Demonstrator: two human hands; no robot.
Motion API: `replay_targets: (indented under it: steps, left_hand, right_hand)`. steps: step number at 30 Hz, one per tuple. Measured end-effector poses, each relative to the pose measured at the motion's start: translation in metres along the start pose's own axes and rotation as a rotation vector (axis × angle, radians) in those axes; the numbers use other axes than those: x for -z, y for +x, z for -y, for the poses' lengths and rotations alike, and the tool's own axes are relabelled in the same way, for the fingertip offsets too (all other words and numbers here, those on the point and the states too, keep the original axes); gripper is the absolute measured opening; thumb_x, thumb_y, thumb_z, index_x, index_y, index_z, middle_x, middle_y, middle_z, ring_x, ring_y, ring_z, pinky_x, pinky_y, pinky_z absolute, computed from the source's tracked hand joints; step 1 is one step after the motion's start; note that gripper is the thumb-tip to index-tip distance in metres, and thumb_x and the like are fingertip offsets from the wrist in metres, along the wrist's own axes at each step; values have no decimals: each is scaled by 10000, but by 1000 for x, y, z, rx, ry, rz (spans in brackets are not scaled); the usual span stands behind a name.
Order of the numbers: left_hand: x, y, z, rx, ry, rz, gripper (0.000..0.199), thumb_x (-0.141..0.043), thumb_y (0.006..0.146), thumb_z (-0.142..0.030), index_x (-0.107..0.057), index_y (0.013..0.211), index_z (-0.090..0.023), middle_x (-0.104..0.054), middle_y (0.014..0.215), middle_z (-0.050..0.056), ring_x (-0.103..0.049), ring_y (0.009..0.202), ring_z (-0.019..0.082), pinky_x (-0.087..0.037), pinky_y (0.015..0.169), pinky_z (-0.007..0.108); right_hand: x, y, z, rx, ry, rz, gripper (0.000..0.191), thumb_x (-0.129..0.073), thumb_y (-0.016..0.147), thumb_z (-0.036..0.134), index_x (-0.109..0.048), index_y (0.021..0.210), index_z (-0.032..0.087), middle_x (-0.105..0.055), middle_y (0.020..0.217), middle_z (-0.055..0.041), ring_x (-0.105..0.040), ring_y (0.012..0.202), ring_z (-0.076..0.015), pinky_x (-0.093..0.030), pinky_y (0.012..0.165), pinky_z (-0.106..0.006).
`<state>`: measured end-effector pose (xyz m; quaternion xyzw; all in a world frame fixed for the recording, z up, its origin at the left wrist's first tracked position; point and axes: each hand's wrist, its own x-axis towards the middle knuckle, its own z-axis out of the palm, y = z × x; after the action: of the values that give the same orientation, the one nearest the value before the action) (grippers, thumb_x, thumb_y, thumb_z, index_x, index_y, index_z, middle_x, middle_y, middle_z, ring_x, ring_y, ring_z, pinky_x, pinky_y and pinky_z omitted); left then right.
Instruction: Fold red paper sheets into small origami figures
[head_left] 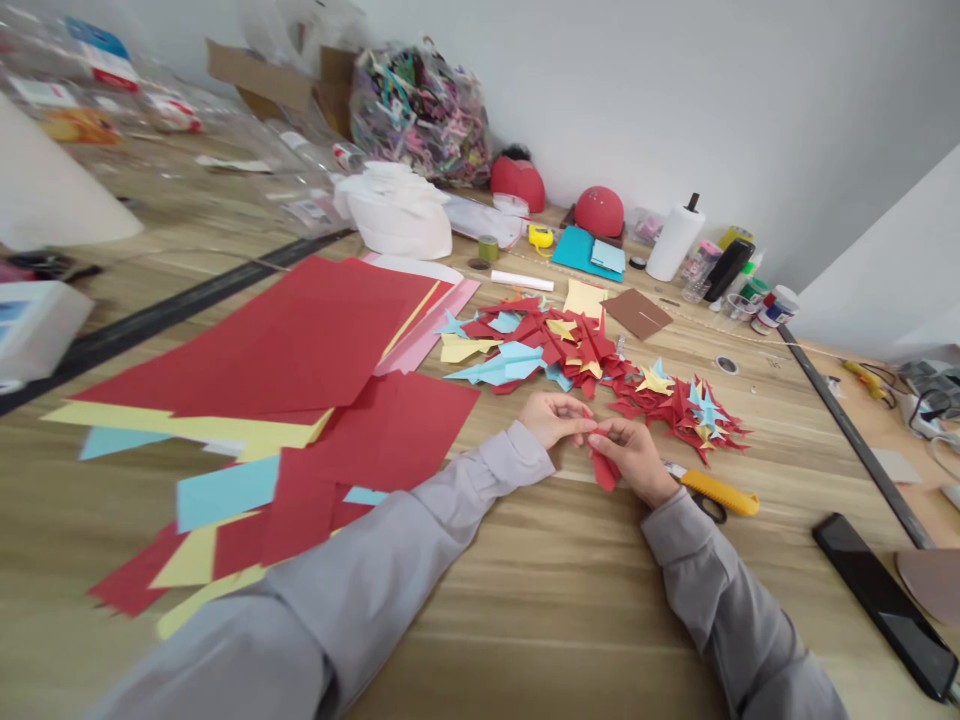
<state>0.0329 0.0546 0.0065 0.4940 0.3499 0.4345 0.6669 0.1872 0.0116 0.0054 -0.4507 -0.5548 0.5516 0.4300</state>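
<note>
My left hand and right hand pinch 1 folded red paper in their fingers above the worktop, a yellow cutter lying near my right wrist.

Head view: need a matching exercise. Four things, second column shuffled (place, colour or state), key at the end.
Things
1. Folded paper piece
2. Tape measure
3. Phone
4. Stack of large sheets

Place, colour or state
A. Black, lying to the right of both hands
B. Red on top, lying to the left of both hands
C. Held in the fingers of the left hand and right hand
D. Yellow, lying beyond the hands, toward the wall

Pairs: 1-C, 2-D, 3-A, 4-B
</note>
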Motion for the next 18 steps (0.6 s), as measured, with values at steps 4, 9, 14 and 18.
replay_targets:
  steps: [4, 9, 14, 18]
  left_hand:
    - [1, 2, 1, 42, -46, 22, 377, -834, 449, -319, -633, 671, -89, -603, 430, 7, -543, 362, 110, -459, 406, 223]
    - [1, 2, 5, 72, -137, 48, 430, -827, 457, -371, -623, 710, -88, -625, 462, 28, -577, 389, 140, -478, 409, 245]
    - [0, 4, 9, -3, -141, -22, 418, -822, 461, -379, -631, 708, -101, -634, 501, 11, -562, 397, 111, -469, 420, 232]
    - [-1, 3, 7, -6, -97, -20, 362, -806, 494, -383, -637, 658, -108, -604, 460, -4, -544, 401, 95, -457, 431, 216]
  right_hand:
    - [1, 0, -1, -10, 1, -6, 272, -703, 682, 422, -632, 736, 166, -656, 633, -1, -552, 533, -97, -410, 535, -219]
    - [0, 1, 0, -5, 22, -13, 275, -707, 673, 430, -639, 739, 172, -667, 641, -7, -577, 563, -112, -437, 565, -234]
    - [-1, -1, 3, -22, 28, -29, 291, -704, 667, 449, -636, 741, 175, -658, 624, -2, -559, 537, -107, -434, 540, -228]
    - [0, -1, 2, -30, 37, -23, 290, -702, 671, 442, -637, 749, 170, -649, 618, 3, -549, 524, -100, -417, 517, -217]
